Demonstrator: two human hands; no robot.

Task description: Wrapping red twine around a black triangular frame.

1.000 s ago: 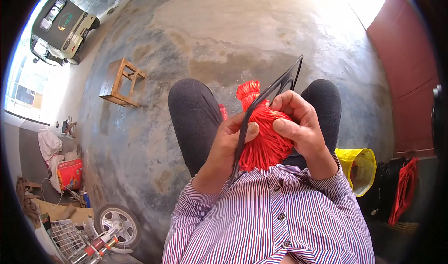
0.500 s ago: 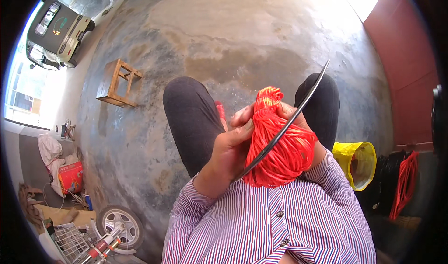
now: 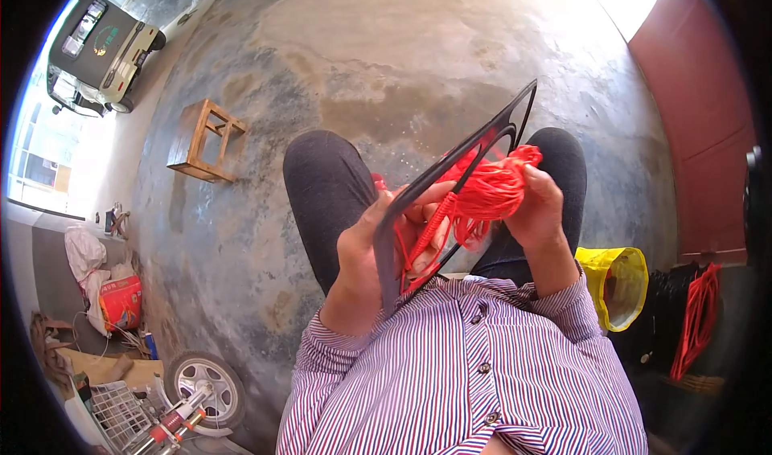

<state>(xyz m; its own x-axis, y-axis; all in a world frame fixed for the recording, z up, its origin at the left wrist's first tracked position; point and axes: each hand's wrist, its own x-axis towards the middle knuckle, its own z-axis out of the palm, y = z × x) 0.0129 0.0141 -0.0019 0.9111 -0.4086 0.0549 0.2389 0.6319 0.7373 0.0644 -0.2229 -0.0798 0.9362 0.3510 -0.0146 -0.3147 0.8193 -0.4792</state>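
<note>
My left hand [image 3: 359, 250] grips a thin black frame [image 3: 452, 159] with curved inner bars, tilted up over my lap. Red cord is wound in a tight row of turns [image 3: 435, 228] along one of its bars, close to my left fingers. In my right hand [image 3: 537, 214] is a bundle of red cord [image 3: 492, 188], its loops pinched between thumb and fingers. The bundle sits against the frame, partly behind its bars. A few loose red strands hang below, near my left fingers. Some left fingertips are hidden by the frame and cord.
A yellow bag [image 3: 615, 288] stands open right of my knee, beside another red cord hank [image 3: 696, 320]. Across the concrete floor [image 3: 241, 246] lies a wooden stool [image 3: 205, 141] on its side. At lower left are a wheel [image 3: 233, 391] and a white wire basket [image 3: 121, 411]; a vehicle [image 3: 100, 53] is farther off.
The frame has turned from nearly edge-on to showing its inner bars and wound cord. My right hand has moved right with the cord bundle; my left hand has shifted slightly left.
</note>
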